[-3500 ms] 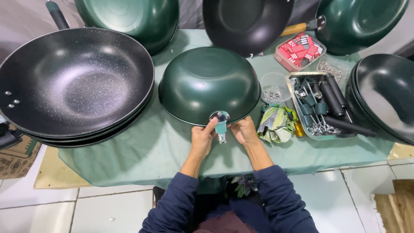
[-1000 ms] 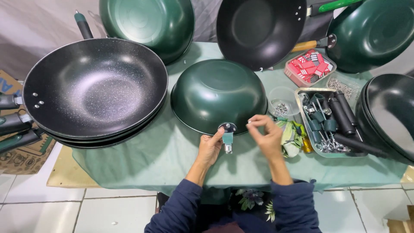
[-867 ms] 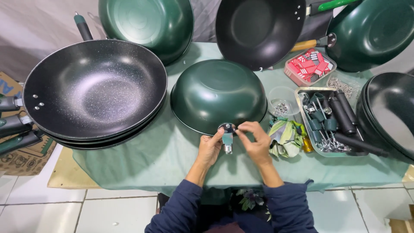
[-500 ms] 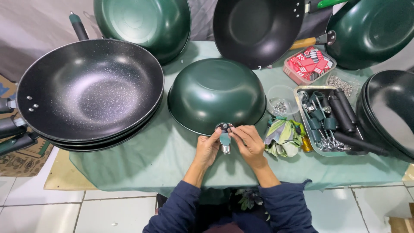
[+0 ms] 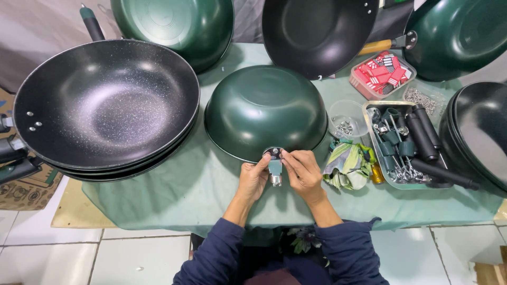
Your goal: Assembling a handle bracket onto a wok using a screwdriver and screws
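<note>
The dark green metal wok (image 5: 265, 112), turned bottom up, sat near the front edge of the table (image 5: 174, 195). Both hands had closed in again on the small silver handle bracket (image 5: 274, 168) at its near rim: the right hand (image 5: 302, 173), a second earlier lifted off to the side, was back, its fingers pinching the bracket opposite the left hand (image 5: 253, 179). Whether a screw lay under the fingertips I couldn't tell; the fitting seemed under way.
</note>
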